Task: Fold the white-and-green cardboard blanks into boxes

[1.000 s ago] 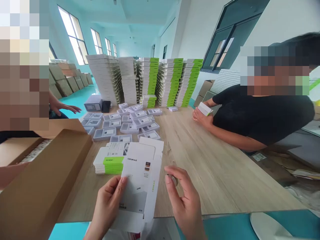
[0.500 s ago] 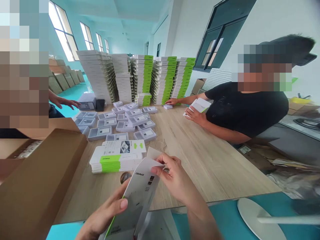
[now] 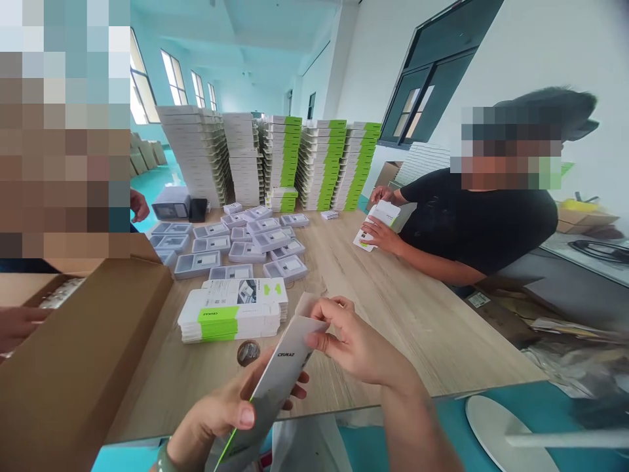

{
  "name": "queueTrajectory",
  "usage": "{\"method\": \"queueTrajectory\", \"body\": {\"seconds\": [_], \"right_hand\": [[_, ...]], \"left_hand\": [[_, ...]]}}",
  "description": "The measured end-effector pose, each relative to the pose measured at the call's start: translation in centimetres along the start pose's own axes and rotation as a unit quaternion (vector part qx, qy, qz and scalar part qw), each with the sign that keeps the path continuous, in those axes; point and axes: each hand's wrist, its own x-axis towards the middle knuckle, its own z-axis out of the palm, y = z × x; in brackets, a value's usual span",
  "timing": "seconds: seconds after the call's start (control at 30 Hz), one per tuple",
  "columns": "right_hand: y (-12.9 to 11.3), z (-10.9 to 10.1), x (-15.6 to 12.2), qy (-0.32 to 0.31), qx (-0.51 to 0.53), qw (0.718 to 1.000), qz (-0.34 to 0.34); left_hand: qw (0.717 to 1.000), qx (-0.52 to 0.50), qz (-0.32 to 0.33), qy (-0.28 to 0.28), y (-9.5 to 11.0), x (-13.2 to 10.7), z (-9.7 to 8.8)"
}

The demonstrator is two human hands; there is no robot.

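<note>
Over the near edge of the wooden table [image 3: 403, 308] I hold a white carton sleeve [image 3: 282, 370] with a green edge, tilted on its side. My left hand [image 3: 230, 413] grips its lower part from below. My right hand [image 3: 351, 341] pinches its top flap, fingers closed on the card. A low stack of flat white-and-green cartons [image 3: 233, 311] lies just beyond, with a small round tape roll [image 3: 248, 353] in front of it.
An open brown cardboard box [image 3: 73, 354] stands at my left. Several grey trays [image 3: 236, 242] cover the table's middle, tall stacks of boxes [image 3: 275, 160] behind. A person in black [image 3: 472, 223] at the right holds a carton; another person's hand [image 3: 17, 324] reaches into the brown box.
The sleeve went from flat and facing me to folded and tilted edge-on. My right hand moved from beside it onto its top flap. The person in black drew a carton closer.
</note>
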Motion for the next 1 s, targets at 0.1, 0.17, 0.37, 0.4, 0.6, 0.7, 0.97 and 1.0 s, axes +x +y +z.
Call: {"method": "queueTrajectory", "body": {"seconds": [0.1,0.17,0.37,0.4,0.6,0.7,0.97,1.0], "right_hand": [[0.6,0.0,0.9,-0.039,0.123,0.991,0.039],[1.3,0.9,1.4,0.033,0.199,0.978,0.054],[3.9,6.3,0.0,0.2,0.356,0.899,0.16],[4.1,7.2,-0.6,0.147,0.401,0.886,0.182],[3.7,10.2,-2.4,0.131,0.39,0.891,0.194],[3.3,10.9,-2.1,0.18,0.26,0.932,0.179],[4.2,11.4,-2.7,0.214,0.195,0.942,0.17],[4.3,11.6,-2.9,0.222,0.194,0.941,0.165]], "left_hand": [[0.996,-0.009,-0.025,0.079,0.1,-0.1,0.8],[0.989,-0.006,-0.03,0.148,0.3,-0.1,1.5],[0.972,-0.021,0.025,0.233,1.0,0.6,2.3],[0.969,0.009,0.038,0.245,0.9,0.8,2.3],[0.887,0.233,0.133,0.376,-1.2,2.1,2.8],[0.848,0.245,0.15,0.445,-2.8,2.8,2.9],[0.857,0.256,0.138,0.425,-2.5,2.6,2.2],[0.851,0.265,0.141,0.431,-2.5,2.5,2.3]]}}
